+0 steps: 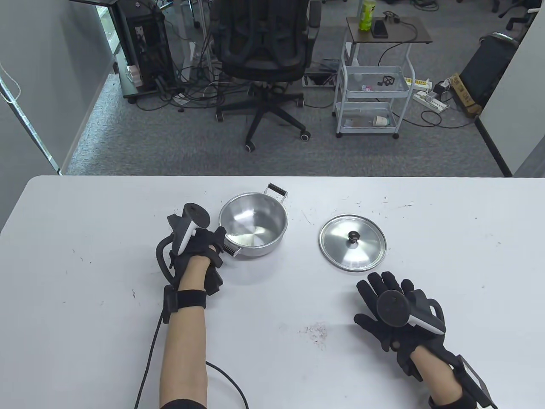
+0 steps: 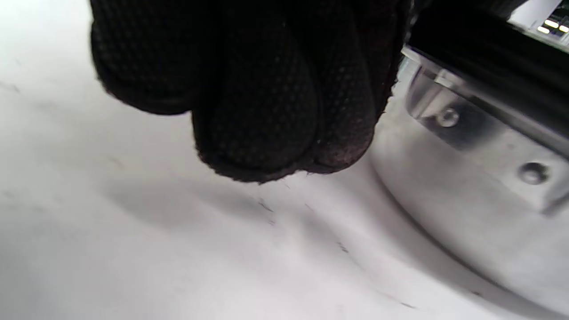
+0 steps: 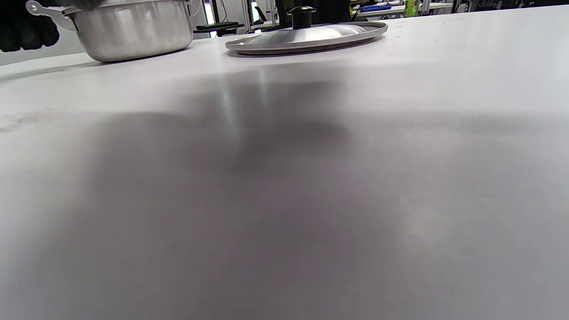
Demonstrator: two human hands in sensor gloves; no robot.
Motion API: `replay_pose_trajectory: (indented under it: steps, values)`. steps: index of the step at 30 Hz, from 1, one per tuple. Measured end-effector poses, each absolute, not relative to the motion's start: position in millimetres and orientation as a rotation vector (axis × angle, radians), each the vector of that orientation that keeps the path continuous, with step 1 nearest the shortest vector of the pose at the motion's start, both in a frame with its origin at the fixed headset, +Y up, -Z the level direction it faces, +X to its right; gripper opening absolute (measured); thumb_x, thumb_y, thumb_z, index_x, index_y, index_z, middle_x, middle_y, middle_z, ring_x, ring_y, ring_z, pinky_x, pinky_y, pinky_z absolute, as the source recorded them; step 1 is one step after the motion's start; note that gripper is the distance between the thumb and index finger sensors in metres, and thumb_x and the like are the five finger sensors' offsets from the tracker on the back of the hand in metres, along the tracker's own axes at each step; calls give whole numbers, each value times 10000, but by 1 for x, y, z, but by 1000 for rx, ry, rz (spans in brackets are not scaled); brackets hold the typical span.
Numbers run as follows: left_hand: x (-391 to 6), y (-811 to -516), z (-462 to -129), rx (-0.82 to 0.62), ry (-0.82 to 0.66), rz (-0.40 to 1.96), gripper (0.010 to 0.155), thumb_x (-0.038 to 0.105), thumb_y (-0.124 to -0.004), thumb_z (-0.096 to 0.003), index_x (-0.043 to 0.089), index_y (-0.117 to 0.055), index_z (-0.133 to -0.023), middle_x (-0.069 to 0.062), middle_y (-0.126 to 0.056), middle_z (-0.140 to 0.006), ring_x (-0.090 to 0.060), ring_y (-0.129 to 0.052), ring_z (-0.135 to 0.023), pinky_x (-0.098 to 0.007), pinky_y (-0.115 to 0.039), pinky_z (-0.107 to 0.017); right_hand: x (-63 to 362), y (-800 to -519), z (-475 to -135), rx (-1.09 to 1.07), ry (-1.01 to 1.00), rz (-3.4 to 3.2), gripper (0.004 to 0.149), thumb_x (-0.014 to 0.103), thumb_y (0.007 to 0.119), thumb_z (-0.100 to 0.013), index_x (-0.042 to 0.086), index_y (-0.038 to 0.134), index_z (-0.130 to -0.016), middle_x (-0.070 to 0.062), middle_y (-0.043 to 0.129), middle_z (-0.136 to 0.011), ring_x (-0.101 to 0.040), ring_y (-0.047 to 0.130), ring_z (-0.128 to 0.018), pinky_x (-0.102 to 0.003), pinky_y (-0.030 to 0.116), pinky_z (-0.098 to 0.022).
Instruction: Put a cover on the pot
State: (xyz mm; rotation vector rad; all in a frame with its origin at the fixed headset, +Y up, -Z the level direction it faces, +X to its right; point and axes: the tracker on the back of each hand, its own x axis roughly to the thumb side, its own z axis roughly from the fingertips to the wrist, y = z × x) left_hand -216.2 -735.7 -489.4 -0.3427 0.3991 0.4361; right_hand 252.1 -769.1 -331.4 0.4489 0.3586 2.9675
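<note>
An open steel pot [image 1: 254, 225] with two black handles stands on the white table [image 1: 85, 255]. My left hand [image 1: 210, 245] grips the pot's near-left handle; the left wrist view shows my curled fingers [image 2: 266, 98] beside the pot wall [image 2: 480, 195]. The round steel lid [image 1: 352, 242] with a black knob [image 1: 353, 234] lies flat on the table to the right of the pot. My right hand [image 1: 385, 294] hovers open and empty just in front of the lid, fingers spread. The right wrist view shows the pot [image 3: 133, 29] and the lid [image 3: 306, 38] ahead.
An office chair [image 1: 266, 55] and a white trolley [image 1: 374, 81] stand on the floor beyond the table's far edge. A cable [image 1: 149, 362] runs from my left wrist off the near edge. A reddish smudge [image 1: 315, 332] marks the table near the front.
</note>
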Motion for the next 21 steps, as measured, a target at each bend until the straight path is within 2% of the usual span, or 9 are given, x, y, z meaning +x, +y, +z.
replay_pose_trajectory:
  steps: [4,10,16,21]
  values:
    - [-215,-739,-490,-371,397,529,334,578,-711,-468,414,-943,-644,121,-1085,-403,-58,-1092,-259,-318,-940,-258,254,-772,-333,437,384,2957,805,651,651,-351,292,470,-1048,-103,401,-1158,-415,348,-1072,-714,248,-696]
    - [-215,-740,-490,-404,361,627,349,520,-654,-493,362,-900,-682,104,-1040,-385,-28,-1048,-223,-301,-922,-233,256,-772,-334,423,384,2953,804,648,652,-352,292,467,-1048,-103,401,-1157,-415,349,-1072,-713,246,-696]
    - [-211,-721,-483,-388,219,682,355,510,-644,-494,356,-894,-694,94,-1033,-389,-39,-1040,-227,-310,-915,-239,259,-763,-332,403,311,2971,804,646,655,-348,294,471,-1047,-101,403,-1159,-412,343,-1074,-713,240,-698]
    - [-198,-693,-465,-382,22,538,356,516,-646,-493,366,-901,-690,92,-1034,-403,-45,-1042,-246,-319,-913,-259,269,-755,-334,348,268,2952,802,642,656,-350,294,469,-1048,-98,397,-1161,-411,337,-1077,-713,235,-700]
